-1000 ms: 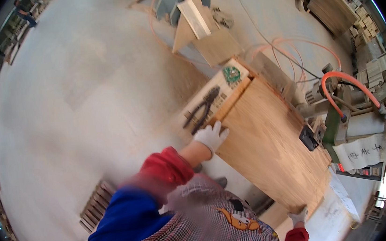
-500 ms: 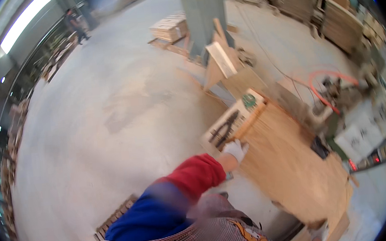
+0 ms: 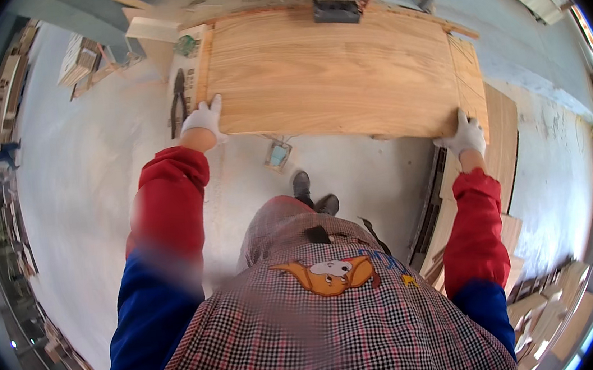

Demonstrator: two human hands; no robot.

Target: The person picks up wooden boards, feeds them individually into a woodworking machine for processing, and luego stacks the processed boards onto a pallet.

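Because the big wood board (image 3: pixel 328 73) is long from side to side, it looks like one hand goes to each end so that it does not tip or turn. It lies flat in front of the person, above the floor (image 3: pixel 108 176), with its near long edge facing the apron (image 3: pixel 326 333). What holds it up underneath is hidden.

The left hand (image 3: pixel 204 119), in a white glove, is at the near left corner. Its fingers are a bit spread and touch the edge. The right hand (image 3: pixel 463 135), also in a white glove, is at the near right corner, with the fingers bent over the edge and the thumb pointing left. I cannot tell if either hand pinches tight or just rests there, since the underside does not show.

Dark pliers (image 3: pixel 177 100) lie on a pale piece (image 3: pixel 194 66) next to the board's left end. That spot is near the left hand and off the board's top, maybe so they are easy to reach. A black block (image 3: pixel 336 12) sits at the far edge, perhaps to give the board something to stop against. More boards (image 3: pixel 503 120) lie beyond the right end. Both shoes (image 3: pixel 301 184) are between the two hands, which may help with balance.
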